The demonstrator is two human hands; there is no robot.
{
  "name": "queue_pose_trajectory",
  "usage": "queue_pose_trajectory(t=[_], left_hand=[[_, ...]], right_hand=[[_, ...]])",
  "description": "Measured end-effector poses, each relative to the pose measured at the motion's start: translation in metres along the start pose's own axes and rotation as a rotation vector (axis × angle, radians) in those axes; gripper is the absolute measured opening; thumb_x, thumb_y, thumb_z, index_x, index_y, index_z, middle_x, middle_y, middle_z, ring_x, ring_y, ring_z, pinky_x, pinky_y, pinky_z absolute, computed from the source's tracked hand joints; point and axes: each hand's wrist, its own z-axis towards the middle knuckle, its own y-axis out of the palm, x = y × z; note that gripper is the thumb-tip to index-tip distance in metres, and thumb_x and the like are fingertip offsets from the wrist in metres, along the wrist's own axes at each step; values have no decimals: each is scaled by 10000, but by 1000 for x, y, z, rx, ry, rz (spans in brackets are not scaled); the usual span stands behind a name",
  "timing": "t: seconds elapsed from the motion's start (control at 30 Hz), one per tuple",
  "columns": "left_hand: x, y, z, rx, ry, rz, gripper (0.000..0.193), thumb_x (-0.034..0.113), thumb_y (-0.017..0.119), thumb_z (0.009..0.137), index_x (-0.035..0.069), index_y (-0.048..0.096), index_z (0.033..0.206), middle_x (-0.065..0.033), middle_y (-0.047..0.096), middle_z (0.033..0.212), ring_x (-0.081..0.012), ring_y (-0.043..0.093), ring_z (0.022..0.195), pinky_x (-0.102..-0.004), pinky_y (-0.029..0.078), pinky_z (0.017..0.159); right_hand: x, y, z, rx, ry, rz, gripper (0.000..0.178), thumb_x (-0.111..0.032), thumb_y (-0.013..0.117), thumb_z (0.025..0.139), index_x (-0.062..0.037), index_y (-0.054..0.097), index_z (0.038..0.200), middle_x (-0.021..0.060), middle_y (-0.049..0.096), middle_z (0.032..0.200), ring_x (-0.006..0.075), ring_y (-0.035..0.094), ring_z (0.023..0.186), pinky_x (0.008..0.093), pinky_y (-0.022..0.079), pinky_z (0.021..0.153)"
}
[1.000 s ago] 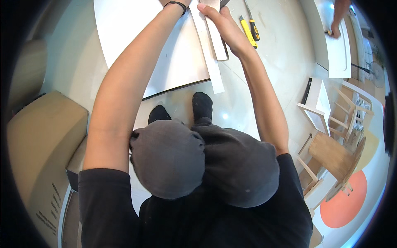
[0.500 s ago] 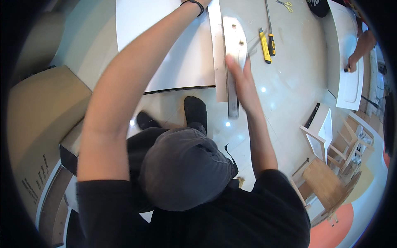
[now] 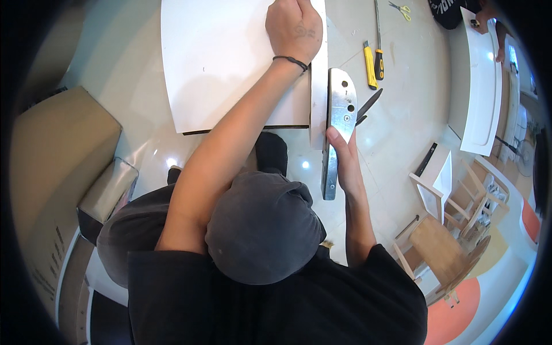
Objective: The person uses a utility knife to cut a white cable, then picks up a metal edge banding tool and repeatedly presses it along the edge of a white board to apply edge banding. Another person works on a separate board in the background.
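My right hand (image 3: 344, 155) is closed round a long metal bracket (image 3: 343, 115) with rounded upper end, holes and a screw, its thumb on the face. A dark flat arm (image 3: 370, 104) juts from the bracket's right side. The bracket stands just right of a narrow white strip (image 3: 318, 109) along the right edge of a large white panel (image 3: 230, 75). Over that panel edge, at the top of the view, is my left hand (image 3: 294, 31), back upward and fingers curled. Its fingertips are cut off by the frame, so what they grip is hidden.
On the floor to the right lie a yellow utility knife (image 3: 370, 66), a long screwdriver (image 3: 379, 63) and yellow-handled scissors (image 3: 402, 10). Another person's hand (image 3: 489, 12) is at a second white panel (image 3: 482, 92). Cardboard boxes (image 3: 66, 138) stand left; wooden chair (image 3: 443, 250) lower right.
My left hand has come down and right, further into view. My right hand has moved nearer to me and slightly right with the bracket. The other person's hand has shifted farther away.
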Motion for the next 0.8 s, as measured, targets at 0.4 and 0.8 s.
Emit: queue_pose_trajectory(t=[0.4,0.8], left_hand=[[8,-3,0,-50,-21,76,394,214,510,1052,-47,631,1322,-274,705,1182,-393,695,1093,-410,538,949],[-1,3,-1,12,-11,31,377,195,508,1044,-1,642,1337,-260,707,1194,-380,693,1110,-398,530,969]], right_hand=[[-25,0,66,-23,-145,3,817,-473,592,1005,18,275,1575,193,458,1519,256,395,1432,368,266,1204],[16,-7,-25,64,13,-133,806,-507,553,1020,30,280,1555,229,516,1438,278,497,1333,364,346,1141]])
